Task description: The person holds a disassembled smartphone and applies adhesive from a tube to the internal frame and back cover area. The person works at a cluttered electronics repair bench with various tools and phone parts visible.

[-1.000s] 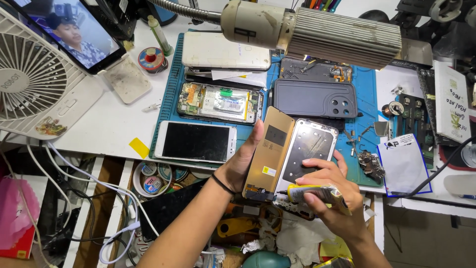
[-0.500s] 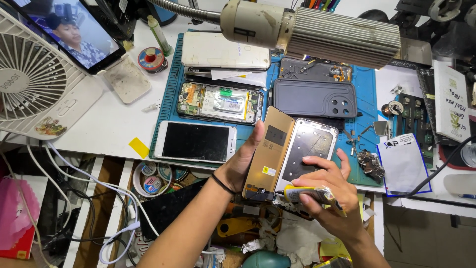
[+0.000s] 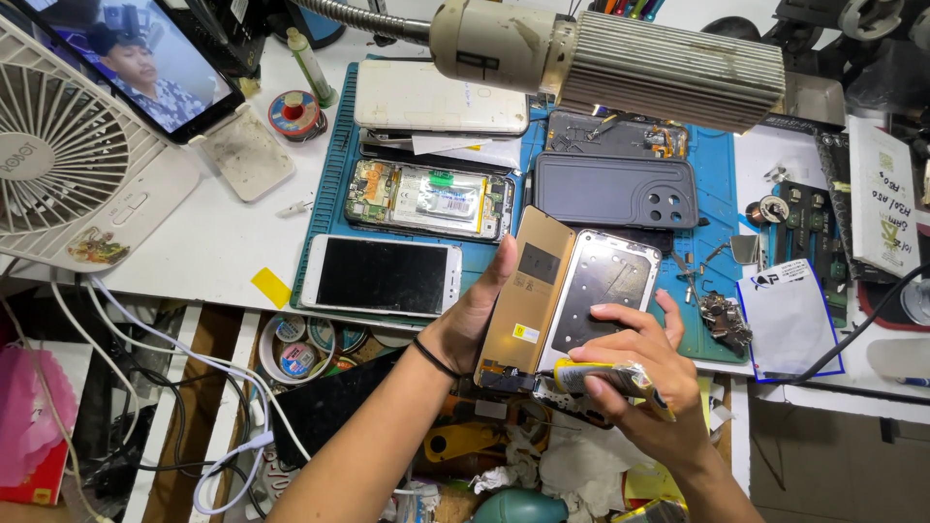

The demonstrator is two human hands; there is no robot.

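Note:
My left hand [image 3: 472, 315] grips a phone display panel [image 3: 525, 291] by its left edge, tilted up so its tan back faces me. Beside it lies the phone's open frame [image 3: 601, 291], joined to the panel at the bottom. My right hand [image 3: 635, 383] rests on the lower end of that frame and pinches a small yellow glue tube [image 3: 601, 376] held sideways, nozzle toward the panel's bottom edge. A black band circles my left wrist.
On the blue mat [image 3: 329, 194] lie a white phone [image 3: 383, 276], an opened phone [image 3: 431, 200], a dark case [image 3: 615, 191] and another white phone [image 3: 441, 97]. A lamp head [image 3: 620, 53] hangs overhead. A fan [image 3: 68, 155] and propped tablet [image 3: 155, 63] stand at the left.
My right hand has shifted the glue tube slightly left and lower along the frame's bottom end. The left hand keeps the panel in the same tilted pose.

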